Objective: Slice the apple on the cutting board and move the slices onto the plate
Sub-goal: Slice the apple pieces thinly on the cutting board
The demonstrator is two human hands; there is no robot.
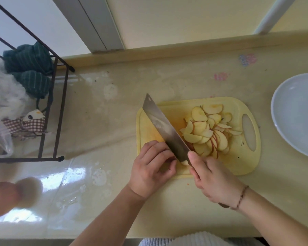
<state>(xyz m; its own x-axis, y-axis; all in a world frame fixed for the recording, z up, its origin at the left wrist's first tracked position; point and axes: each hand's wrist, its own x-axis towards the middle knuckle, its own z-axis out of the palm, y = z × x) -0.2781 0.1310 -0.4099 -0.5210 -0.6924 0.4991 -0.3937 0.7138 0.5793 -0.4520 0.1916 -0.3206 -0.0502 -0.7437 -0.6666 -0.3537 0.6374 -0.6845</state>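
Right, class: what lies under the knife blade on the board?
Under the blade shows bare yellow board and, near the heel, a small pale apple piece beside the left hand. Whatever sits directly beneath the steel is hidden. The slices lie to its right.

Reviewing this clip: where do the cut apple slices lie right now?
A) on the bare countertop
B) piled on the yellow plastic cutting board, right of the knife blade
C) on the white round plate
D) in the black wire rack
B: the thin apple slices sit heaped on the yellow plastic cutting board, to the right of the steel cleaver blade, while the white round plate holds none.
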